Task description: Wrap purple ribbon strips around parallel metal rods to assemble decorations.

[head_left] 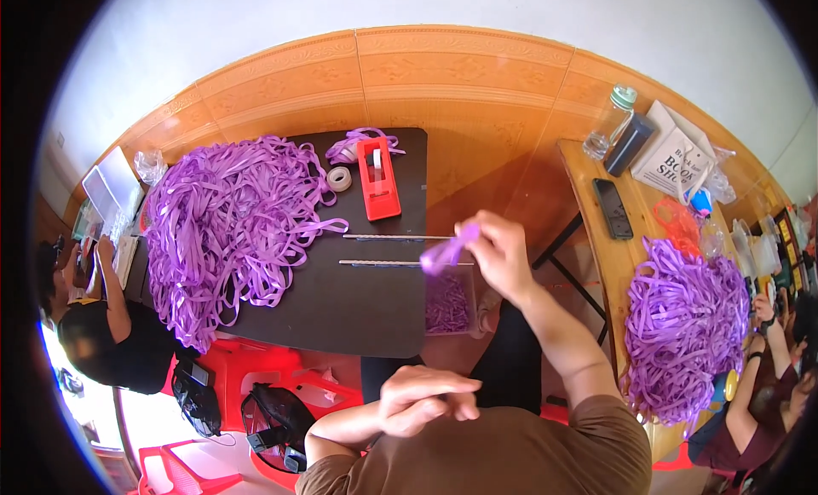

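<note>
My right hand is raised past the right edge of the dark table, pinching a short looped piece of purple ribbon that is blurred by motion. Close to my chest, my left hand holds nothing, its fingers stretched out. Two thin rods stick out over the table edge by the ribbon piece. A large heap of purple ribbon covers the table's left part. Beyond the rods stands a red tape dispenser, beside a roll of tape.
Below the table edge sits a clear box with purple pieces inside. On the right, a wooden table bears another ribbon heap, a phone and a bottle. People sit at both sides. Red stools stand at lower left.
</note>
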`<act>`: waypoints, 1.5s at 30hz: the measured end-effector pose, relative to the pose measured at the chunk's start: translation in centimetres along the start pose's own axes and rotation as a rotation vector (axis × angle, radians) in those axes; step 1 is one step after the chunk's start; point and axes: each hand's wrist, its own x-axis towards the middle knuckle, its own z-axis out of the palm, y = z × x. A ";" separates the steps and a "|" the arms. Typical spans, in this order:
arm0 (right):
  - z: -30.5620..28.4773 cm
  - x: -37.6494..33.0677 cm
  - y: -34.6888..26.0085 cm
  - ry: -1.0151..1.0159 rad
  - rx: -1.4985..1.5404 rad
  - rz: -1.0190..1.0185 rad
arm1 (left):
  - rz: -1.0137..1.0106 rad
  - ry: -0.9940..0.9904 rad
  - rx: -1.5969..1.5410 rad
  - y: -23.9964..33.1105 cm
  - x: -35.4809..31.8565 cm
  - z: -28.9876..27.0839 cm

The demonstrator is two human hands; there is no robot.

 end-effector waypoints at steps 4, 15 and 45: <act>-0.5 5.3 5.7 -0.063 0.209 0.445 | -0.628 0.109 -0.033 -5.7 -0.6 0.1; 0.3 4.9 12.8 -0.046 0.352 0.925 | -0.574 0.730 0.110 -19.2 -1.8 -6.0; 1.3 -15.9 10.3 -0.237 0.595 1.157 | -0.400 1.025 0.062 -18.8 -3.1 -2.7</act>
